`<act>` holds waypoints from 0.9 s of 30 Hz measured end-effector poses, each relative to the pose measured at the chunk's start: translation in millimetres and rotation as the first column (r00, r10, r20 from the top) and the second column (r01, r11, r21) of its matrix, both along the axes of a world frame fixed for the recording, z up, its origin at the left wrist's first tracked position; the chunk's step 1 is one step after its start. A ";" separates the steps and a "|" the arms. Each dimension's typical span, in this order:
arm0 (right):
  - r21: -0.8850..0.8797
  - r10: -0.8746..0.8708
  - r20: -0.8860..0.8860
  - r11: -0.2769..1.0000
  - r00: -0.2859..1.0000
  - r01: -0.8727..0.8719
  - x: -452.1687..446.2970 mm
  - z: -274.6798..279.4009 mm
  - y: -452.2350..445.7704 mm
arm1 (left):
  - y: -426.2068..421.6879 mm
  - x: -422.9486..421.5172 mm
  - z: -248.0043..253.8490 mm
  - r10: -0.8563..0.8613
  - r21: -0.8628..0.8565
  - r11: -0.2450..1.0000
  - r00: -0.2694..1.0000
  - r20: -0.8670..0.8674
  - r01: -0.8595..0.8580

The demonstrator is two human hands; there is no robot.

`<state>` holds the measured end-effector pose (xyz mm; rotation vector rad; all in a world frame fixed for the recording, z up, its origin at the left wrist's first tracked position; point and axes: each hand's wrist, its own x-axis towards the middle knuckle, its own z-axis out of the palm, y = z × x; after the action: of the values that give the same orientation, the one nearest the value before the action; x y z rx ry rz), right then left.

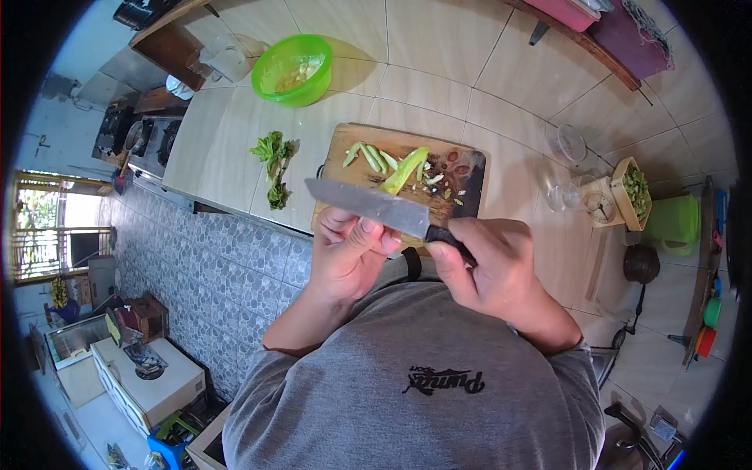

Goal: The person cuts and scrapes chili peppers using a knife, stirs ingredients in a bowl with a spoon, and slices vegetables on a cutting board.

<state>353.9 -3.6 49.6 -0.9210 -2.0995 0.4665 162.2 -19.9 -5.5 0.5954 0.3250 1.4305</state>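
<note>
My right hand (489, 262) is closed round the black handle of a wide-bladed knife (368, 205), raised above the near edge of the wooden cutting board (345, 145). The blade points left, across the fingers of my left hand (348, 251). That hand's thumb and fingers are bent together close under the blade; whatever they pinch, if anything, is too hidden to name. Behind the blade, a yellow-green vegetable piece (407, 168) lies on the board. Pale green strips (374, 157) are left of it, and small white and green scraps (433, 180) lie to its right.
Leafy greens (274, 164) lie on the counter left of the board. A green bowl (291, 74) with pale pieces stands at the back left. On the right are clear glasses (562, 196), a clock (600, 205) and a basket of green vegetables (636, 194).
</note>
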 end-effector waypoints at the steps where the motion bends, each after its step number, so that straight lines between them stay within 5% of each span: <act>1: -0.003 0.006 0.000 1.000 1.000 -0.006 -0.8 -0.4 -1.2 | -1.6 0.1 0.6 0.019 -0.027 0.999 1.000 -0.013 -0.020; 27: 0.011 -0.022 0.011 1.000 1.000 0.022 -4.8 -0.4 -6.2 | -1.9 -3.9 6.7 0.125 0.040 0.992 0.989 -0.078 -0.122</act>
<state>349.1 -9.9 49.2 -0.9414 -2.0984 0.4392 158.3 -21.8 1.2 0.6724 0.4069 1.5362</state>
